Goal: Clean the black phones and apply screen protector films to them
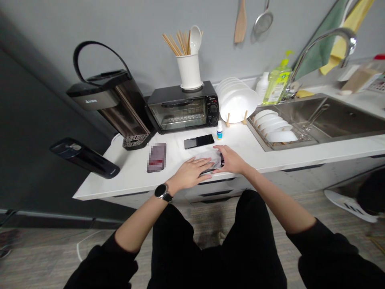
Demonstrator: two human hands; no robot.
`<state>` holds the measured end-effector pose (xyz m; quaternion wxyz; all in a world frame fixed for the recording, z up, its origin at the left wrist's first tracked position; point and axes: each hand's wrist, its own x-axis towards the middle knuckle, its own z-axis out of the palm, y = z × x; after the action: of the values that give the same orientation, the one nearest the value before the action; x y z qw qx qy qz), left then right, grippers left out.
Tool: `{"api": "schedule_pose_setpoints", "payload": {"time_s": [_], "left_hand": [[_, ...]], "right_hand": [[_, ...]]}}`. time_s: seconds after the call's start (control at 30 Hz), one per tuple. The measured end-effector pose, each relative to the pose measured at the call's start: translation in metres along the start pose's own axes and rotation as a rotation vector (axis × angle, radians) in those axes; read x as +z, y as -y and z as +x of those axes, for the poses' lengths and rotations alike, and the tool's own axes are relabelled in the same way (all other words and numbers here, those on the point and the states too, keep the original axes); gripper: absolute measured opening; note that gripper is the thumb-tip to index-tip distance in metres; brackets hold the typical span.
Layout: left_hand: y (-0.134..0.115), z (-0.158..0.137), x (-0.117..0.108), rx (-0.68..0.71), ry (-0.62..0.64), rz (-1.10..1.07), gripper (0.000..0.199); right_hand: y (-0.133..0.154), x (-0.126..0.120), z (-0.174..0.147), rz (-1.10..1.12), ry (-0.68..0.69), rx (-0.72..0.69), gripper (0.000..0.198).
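My left hand lies flat, fingers stretched out, on a pale grey cloth near the counter's front edge. Under the cloth is a flat, dark object; only its edges show, so I cannot tell its kind. My right hand grips its right end between thumb and fingers. Just behind the cloth a black smartphone rests on the counter. A small white bottle with a blue label stands upright beside the phone. To the left lies a blurred purplish packet.
A black thermos lies at the counter's left. Behind are a water dispenser, a toaster oven carrying a utensil holder, and racked plates. Bowls sit by the sink at the right.
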<state>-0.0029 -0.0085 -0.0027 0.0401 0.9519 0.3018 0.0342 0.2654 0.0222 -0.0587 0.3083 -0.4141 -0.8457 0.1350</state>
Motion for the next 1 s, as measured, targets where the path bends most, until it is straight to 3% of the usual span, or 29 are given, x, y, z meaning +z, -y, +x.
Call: {"api": "schedule_pose_setpoints", "payload": {"time_s": [0.13, 0.23, 0.5, 0.6, 0.9, 1.0], "left_hand": [[0.01, -0.03, -0.011, -0.052, 0.012, 0.014, 0.063], [0.01, -0.029, -0.009, -0.051, 0.02, 0.014, 0.068], [-0.021, 0.05, 0.016, 0.073, 0.008, -0.015, 0.067], [-0.024, 0.057, 0.018, 0.086, 0.005, -0.032, 0.065], [0.007, -0.031, -0.003, -0.063, 0.004, 0.001, 0.063], [0.008, -0.045, -0.009, -0.08, 0.008, 0.024, 0.064]], "right_hand": [[0.002, 0.001, 0.0, 0.006, -0.007, 0.013, 0.114], [0.003, 0.001, 0.0, 0.005, -0.012, 0.0, 0.113], [0.0, 0.0, 0.001, 0.002, 0.006, -0.038, 0.113], [-0.002, -0.001, 0.0, 0.016, 0.015, -0.021, 0.113], [0.005, -0.001, -0.001, 0.017, -0.003, 0.031, 0.117], [0.008, -0.002, 0.0, 0.018, 0.013, 0.047, 0.117]]}}
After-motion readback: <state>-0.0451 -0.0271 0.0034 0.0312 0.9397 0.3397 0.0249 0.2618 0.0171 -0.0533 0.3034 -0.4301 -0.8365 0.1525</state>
